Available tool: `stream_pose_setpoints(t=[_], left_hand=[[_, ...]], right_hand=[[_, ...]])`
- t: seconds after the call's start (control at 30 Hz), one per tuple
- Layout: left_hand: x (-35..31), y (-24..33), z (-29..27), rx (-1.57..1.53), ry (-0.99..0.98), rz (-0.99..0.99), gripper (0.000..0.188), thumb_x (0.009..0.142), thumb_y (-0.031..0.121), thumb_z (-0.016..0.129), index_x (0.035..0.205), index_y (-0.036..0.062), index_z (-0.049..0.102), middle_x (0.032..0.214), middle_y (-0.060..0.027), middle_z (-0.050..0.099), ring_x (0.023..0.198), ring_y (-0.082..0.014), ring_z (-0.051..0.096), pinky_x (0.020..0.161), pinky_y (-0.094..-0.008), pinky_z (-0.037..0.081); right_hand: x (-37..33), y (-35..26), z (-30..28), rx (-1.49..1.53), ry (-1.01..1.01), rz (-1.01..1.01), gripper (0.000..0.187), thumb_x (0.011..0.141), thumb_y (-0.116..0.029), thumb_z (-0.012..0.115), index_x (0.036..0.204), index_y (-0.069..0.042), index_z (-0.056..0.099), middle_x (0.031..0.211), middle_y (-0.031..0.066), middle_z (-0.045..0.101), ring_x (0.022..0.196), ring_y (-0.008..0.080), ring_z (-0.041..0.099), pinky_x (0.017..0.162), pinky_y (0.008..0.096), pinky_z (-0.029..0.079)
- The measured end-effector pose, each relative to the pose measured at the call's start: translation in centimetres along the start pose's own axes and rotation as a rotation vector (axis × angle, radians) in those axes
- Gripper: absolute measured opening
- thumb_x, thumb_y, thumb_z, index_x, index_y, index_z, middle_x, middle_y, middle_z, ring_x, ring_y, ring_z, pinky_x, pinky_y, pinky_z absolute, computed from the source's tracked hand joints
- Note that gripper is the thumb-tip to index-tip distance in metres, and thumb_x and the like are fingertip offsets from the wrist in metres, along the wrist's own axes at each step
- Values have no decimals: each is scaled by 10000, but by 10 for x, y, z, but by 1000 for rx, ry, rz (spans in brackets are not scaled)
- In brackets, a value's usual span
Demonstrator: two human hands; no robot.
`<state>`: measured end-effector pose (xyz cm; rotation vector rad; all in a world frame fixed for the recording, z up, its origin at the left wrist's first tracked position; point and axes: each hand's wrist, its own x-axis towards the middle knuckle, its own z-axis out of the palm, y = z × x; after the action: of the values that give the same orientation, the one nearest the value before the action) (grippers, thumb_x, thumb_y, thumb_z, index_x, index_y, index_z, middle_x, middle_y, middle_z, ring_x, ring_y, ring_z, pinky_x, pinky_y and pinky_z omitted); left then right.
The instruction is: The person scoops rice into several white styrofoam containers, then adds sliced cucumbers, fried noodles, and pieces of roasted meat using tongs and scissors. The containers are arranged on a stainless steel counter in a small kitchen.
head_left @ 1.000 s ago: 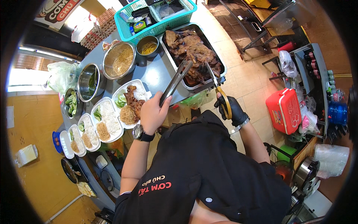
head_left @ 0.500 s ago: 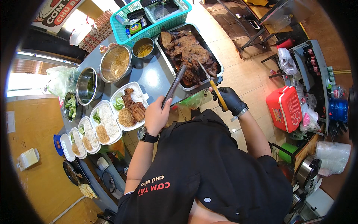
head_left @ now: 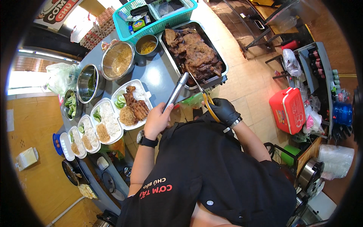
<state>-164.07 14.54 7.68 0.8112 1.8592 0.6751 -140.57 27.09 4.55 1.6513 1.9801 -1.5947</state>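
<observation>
My left hand (head_left: 157, 120), bare with a watch at the wrist, grips metal tongs (head_left: 176, 92). Their tips are at the near edge of a metal tray (head_left: 167, 56) piled with browned grilled meat (head_left: 196, 53). My right hand (head_left: 226, 112), in a black glove, is closed round yellow-handled scissors (head_left: 209, 104). The blades point toward the tray's near edge, close to the tong tips; whether any meat is between them is too small to tell. Left of the tongs, an open foam box holds grilled chops (head_left: 136, 107), rice, noodles and cucumber slices.
Several more open foam boxes (head_left: 121, 126) with rice run along the counter's left. Beyond them stand bowls of noodles (head_left: 123, 58), greens (head_left: 90, 85) and cucumber (head_left: 70, 104). A teal basket (head_left: 151, 28) sits behind the tray. A red cooler (head_left: 288, 110) stands at right.
Both hands have drawn back a little toward me, the right one also leftward. Scissors and tongs have shifted from over the meat to the tray's near edge.
</observation>
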Motion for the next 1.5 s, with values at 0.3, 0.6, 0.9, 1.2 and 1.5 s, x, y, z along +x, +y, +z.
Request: stream_pose_setpoints(t=[0.3, 0.6, 0.9, 1.2, 1.5], left_hand=[[-16, 28, -9, 376, 147, 209, 388, 921, 379, 514, 828, 3, 541, 595, -180, 554, 589, -355, 588, 565, -424, 451], [-2, 23, -7, 417, 148, 186, 425, 909, 411, 512, 819, -3, 545, 644, -227, 572, 664, -421, 578, 593, -458, 439], [77, 56, -41, 617, 265, 407, 437, 900, 423, 548, 795, -1, 541, 552, -112, 550, 504, -222, 588, 516, -357, 437], [75, 68, -42, 564, 327, 410, 409, 897, 409, 568, 823, 7, 549, 561, -84, 553, 478, -162, 560, 482, -317, 426], [39, 1, -45, 110, 215, 136, 369, 927, 347, 550, 819, -6, 568, 539, -49, 540, 450, -120, 518, 457, -292, 403]], right_hand=[[-8, 27, -11, 479, 92, -147, 427, 846, -450, 659, 828, -25, 681, 610, -3, 561, 563, 66, 480, 523, 256, 381], [-14, 32, -13, 712, -54, -48, 274, 876, -334, 659, 835, -64, 630, 671, -37, 562, 515, 32, 468, 462, 187, 350], [-3, 23, -30, 743, -103, -40, 429, 849, -504, 636, 760, -84, 621, 588, -39, 524, 465, 54, 467, 421, 207, 327], [72, 7, -20, 688, 137, -273, 568, 777, -605, 657, 614, -73, 540, 495, 7, 467, 432, 115, 458, 426, 275, 358], [48, -34, 10, 674, -61, -110, 460, 798, -543, 676, 683, -109, 577, 573, -20, 497, 504, 69, 480, 458, 228, 352]])
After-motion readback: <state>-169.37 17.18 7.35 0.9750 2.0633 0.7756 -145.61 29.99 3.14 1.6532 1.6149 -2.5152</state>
